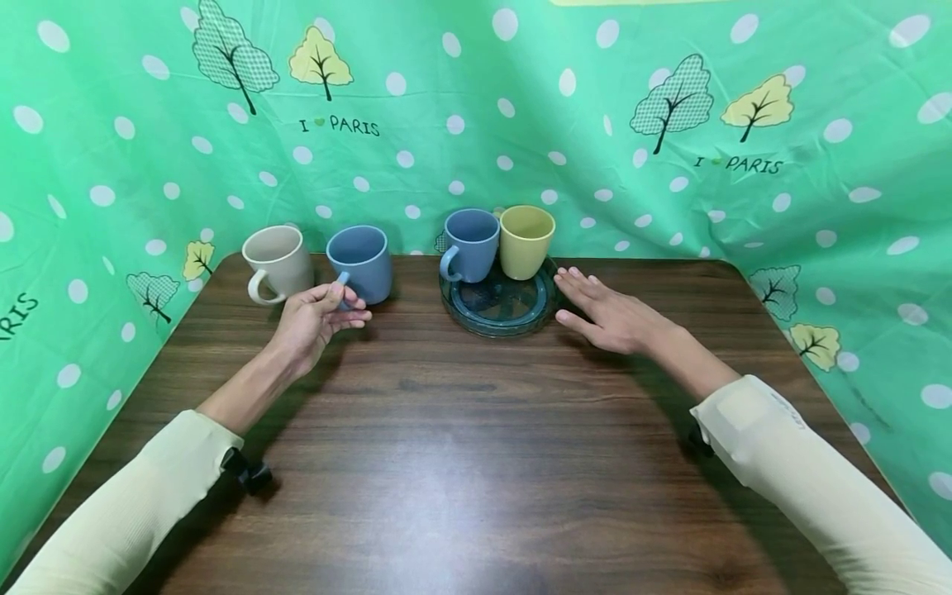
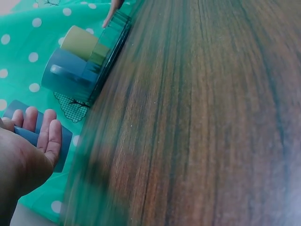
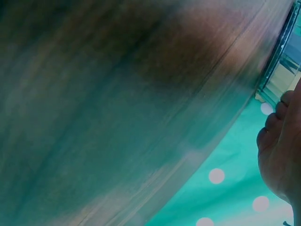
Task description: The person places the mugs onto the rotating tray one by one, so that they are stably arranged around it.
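In the head view my left hand (image 1: 308,326) pinches the handle of a blue mug (image 1: 364,264) between thumb and fingers. Whether that mug touches the table cannot be told. Just left of it stands an off-white mug (image 1: 286,260), its handle turned toward me. A round clear glass dish (image 1: 498,330) holds a second blue mug (image 1: 473,248) and a yellow mug (image 1: 528,244), both upright and side by side. My right hand (image 1: 613,318) has its fingers extended, with the fingertips at the dish's right rim. The left wrist view also shows the gripped blue mug (image 2: 63,146).
The dark wooden table (image 1: 446,430) ends just behind the mugs. A green dotted curtain (image 1: 476,107) with printed trees hangs along the back and sides. A small black device (image 1: 249,473) is strapped at my left wrist.
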A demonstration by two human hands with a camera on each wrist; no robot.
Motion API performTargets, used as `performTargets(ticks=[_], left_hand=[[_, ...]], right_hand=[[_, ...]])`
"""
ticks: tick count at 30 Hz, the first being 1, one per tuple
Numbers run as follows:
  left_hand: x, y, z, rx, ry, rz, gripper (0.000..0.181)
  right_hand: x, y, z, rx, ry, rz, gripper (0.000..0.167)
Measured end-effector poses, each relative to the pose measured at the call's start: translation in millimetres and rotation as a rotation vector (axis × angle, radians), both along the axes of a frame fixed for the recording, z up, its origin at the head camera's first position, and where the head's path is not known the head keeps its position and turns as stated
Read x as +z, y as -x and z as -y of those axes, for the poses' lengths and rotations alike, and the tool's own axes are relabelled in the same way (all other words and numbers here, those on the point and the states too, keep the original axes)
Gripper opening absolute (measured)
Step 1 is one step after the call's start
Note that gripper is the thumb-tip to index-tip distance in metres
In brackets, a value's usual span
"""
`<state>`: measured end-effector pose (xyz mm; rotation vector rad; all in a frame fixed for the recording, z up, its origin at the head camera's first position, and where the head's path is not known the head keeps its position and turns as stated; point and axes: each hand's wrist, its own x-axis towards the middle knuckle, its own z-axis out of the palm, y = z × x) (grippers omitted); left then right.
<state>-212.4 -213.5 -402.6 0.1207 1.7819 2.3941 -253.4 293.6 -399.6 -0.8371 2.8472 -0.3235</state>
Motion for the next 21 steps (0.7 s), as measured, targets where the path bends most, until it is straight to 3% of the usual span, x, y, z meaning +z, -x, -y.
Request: performTargets(ticks=[21], left_hand=[[0.0,-3.9,-3.4,-0.010,0.010,0.001,0.033]], right_hand=[[0.6,-11.9,0.5,0.048,-0.027,-0.009,0.076]])
